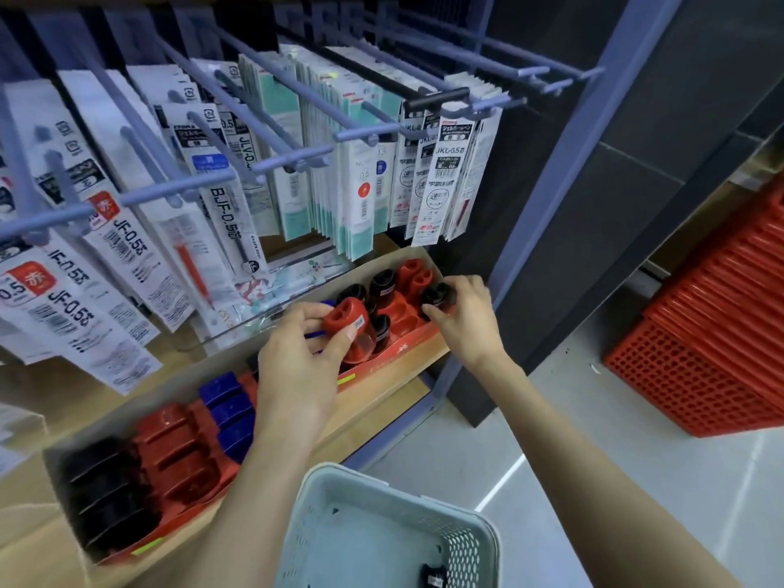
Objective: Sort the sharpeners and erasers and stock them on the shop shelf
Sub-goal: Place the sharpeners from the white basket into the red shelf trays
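Sharpeners, red and black, stand packed upright in a red-fronted tray on the wooden shelf, just to 12 o'clock of the view's middle. A red sharpener bearing a small white sticker is gripped between the thumb and curled fingers of the left hand and is held tilted over the tray's 9 o'clock end. A black sharpener is pinched in the fingertips of the right hand at the tray's 3 o'clock end, close beside the red ones standing there; whether it rests in the tray or is lifted clear cannot be told.

A second tray lies on the same shelf at 7 o'clock, filled with rows of black pieces, red pieces and blue pieces; whether these are sharpeners or erasers cannot be made out. At 6 o'clock a pale perforated basket is seen below the forearms, with one small black item on its bottom. Refill packs hang from hooks from 9 to 12 o'clock. Red crates are stacked on the floor at 3 o'clock.
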Action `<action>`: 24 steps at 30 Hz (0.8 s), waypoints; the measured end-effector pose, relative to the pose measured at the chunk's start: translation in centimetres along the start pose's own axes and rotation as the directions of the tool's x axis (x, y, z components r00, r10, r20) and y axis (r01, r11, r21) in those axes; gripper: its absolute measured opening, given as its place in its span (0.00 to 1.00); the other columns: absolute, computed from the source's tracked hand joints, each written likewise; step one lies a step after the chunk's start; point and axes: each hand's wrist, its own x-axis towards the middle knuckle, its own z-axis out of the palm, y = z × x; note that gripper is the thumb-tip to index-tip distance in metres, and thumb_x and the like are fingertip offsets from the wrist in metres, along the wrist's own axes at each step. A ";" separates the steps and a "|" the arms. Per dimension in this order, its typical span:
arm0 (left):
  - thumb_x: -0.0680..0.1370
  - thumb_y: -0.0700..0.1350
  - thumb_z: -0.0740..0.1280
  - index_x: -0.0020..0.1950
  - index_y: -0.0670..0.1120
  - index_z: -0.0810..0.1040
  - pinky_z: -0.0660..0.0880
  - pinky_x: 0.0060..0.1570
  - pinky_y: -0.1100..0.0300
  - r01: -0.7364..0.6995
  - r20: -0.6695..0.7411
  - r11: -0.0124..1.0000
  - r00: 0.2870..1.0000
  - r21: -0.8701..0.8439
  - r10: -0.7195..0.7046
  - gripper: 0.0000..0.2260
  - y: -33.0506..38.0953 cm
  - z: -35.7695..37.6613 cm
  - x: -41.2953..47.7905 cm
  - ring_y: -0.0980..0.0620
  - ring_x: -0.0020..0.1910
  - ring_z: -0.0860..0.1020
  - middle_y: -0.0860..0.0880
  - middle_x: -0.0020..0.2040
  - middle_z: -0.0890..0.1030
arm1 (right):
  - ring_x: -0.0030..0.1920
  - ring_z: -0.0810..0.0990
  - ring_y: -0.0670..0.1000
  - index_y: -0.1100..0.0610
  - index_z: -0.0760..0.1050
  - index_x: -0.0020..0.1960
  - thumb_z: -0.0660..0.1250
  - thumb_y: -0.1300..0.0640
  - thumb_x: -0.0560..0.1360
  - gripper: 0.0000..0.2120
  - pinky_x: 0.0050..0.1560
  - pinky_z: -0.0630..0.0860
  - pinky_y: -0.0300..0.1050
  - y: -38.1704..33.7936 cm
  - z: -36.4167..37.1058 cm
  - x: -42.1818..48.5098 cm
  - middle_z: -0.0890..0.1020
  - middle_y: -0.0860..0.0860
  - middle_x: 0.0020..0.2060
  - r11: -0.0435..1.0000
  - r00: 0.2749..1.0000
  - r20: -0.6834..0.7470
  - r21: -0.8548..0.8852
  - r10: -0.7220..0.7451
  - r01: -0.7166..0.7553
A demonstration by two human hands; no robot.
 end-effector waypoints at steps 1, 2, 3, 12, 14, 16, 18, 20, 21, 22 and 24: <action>0.75 0.42 0.69 0.50 0.52 0.73 0.72 0.40 0.68 0.002 0.002 1.000 1.000 -0.007 -0.002 0.09 0.0 0.0 0.0 0.62 0.44 0.77 0.61 0.44 0.75 | 0.59 0.70 0.52 0.57 0.71 0.64 0.69 0.53 0.74 0.21 0.60 0.70 0.44 -0.1 -0.1 -0.1 0.72 0.53 0.57 1.000 1.000 -0.005 0.022 -0.013 0.013; 0.75 0.42 0.69 0.50 0.53 0.73 0.72 0.41 0.68 0.001 0.007 1.000 1.000 -0.010 -0.001 0.09 0.0 0.0 0.0 0.62 0.44 0.77 0.61 0.44 0.75 | 0.56 0.72 0.51 0.57 0.71 0.62 0.70 0.54 0.74 0.19 0.57 0.72 0.45 -0.3 -0.3 -0.3 0.72 0.51 0.55 0.998 1.000 -0.013 0.052 -0.027 0.027; 0.75 0.42 0.70 0.51 0.52 0.73 0.72 0.42 0.67 0.000 0.010 1.000 1.000 -0.011 0.000 0.09 0.0 0.0 0.1 0.62 0.44 0.77 0.61 0.44 0.75 | 0.54 0.73 0.49 0.56 0.70 0.61 0.70 0.54 0.74 0.18 0.54 0.74 0.44 -0.5 -0.5 -0.5 0.73 0.50 0.53 0.995 0.999 -0.026 0.090 -0.039 0.041; 0.75 0.43 0.70 0.52 0.52 0.74 0.70 0.32 0.77 -0.008 0.002 0.998 1.000 -0.057 0.008 0.09 -0.1 -0.8 -0.1 0.64 0.43 0.77 0.60 0.45 0.76 | 0.58 0.73 0.46 0.56 0.68 0.64 0.70 0.56 0.74 0.21 0.59 0.73 0.42 -3.9 0.7 -0.8 0.75 0.50 0.59 0.966 0.988 0.048 0.223 -0.144 0.130; 0.75 0.43 0.70 0.51 0.52 0.74 0.70 0.33 0.77 -0.013 -0.007 0.998 1.000 -0.064 0.012 0.09 -0.2 -1.1 0.1 0.63 0.43 0.77 0.60 0.45 0.77 | 0.59 0.74 0.50 0.58 0.69 0.63 0.69 0.57 0.74 0.19 0.59 0.74 0.46 -3.7 1.8 -0.6 0.75 0.52 0.59 0.978 0.985 0.058 0.144 -0.160 0.151; 0.75 0.43 0.70 0.51 0.52 0.74 0.69 0.34 0.80 -0.024 -0.014 0.998 1.000 -0.062 0.024 0.09 -0.3 -1.4 0.2 0.64 0.43 0.77 0.61 0.45 0.76 | 0.59 0.74 0.52 0.59 0.70 0.63 0.67 0.60 0.75 0.18 0.60 0.74 0.49 -3.4 2.4 -0.5 0.72 0.53 0.60 0.981 0.979 0.072 0.038 -0.192 0.190; 0.75 0.42 0.70 0.51 0.52 0.74 0.70 0.34 0.79 -0.028 -0.015 0.998 1.000 -0.063 0.027 0.09 -0.3 -1.6 0.3 0.64 0.43 0.77 0.59 0.46 0.78 | 0.60 0.73 0.54 0.59 0.71 0.65 0.66 0.62 0.76 0.18 0.61 0.74 0.48 -3.2 2.5 -0.4 0.70 0.54 0.61 0.975 0.973 0.071 -0.034 -0.218 0.221; 0.75 0.42 0.70 0.50 0.52 0.74 0.70 0.34 0.79 -0.024 -0.014 0.997 1.000 -0.069 0.023 0.09 -0.3 -1.7 0.4 0.63 0.43 0.78 0.57 0.47 0.79 | 0.61 0.72 0.54 0.60 0.72 0.66 0.64 0.64 0.76 0.18 0.63 0.73 0.49 -3.4 2.2 -0.5 0.69 0.54 0.61 0.969 0.971 0.056 -0.063 -0.234 0.237; 0.74 0.42 0.70 0.50 0.52 0.74 0.70 0.34 0.79 -0.018 -0.011 0.997 1.000 -0.070 0.018 0.09 -0.2 -1.7 0.3 0.63 0.43 0.78 0.57 0.47 0.79 | 0.61 0.71 0.53 0.60 0.72 0.66 0.63 0.65 0.76 0.18 0.63 0.72 0.48 -3.6 1.8 -0.7 0.69 0.54 0.61 0.972 0.972 0.046 -0.046 -0.229 0.231; 0.74 0.42 0.71 0.50 0.52 0.74 0.70 0.33 0.79 -0.013 -0.004 0.998 1.000 -0.066 0.012 0.09 -0.2 -1.6 0.3 0.63 0.43 0.78 0.56 0.47 0.79 | 0.61 0.71 0.51 0.59 0.72 0.66 0.63 0.65 0.76 0.18 0.63 0.72 0.46 -4.0 1.2 -1.0 0.68 0.53 0.61 0.977 0.976 0.037 0.004 -0.213 0.213; 0.73 0.43 0.72 0.48 0.52 0.74 0.71 0.34 0.77 -0.012 0.017 0.998 1.000 -0.055 0.013 0.09 -0.1 -1.5 0.0 0.63 0.42 0.78 0.56 0.47 0.80 | 0.58 0.72 0.47 0.56 0.71 0.67 0.62 0.63 0.77 0.18 0.60 0.72 0.38 -5.1 -0.5 -2.4 0.70 0.51 0.61 0.961 0.983 0.074 0.232 -0.170 0.149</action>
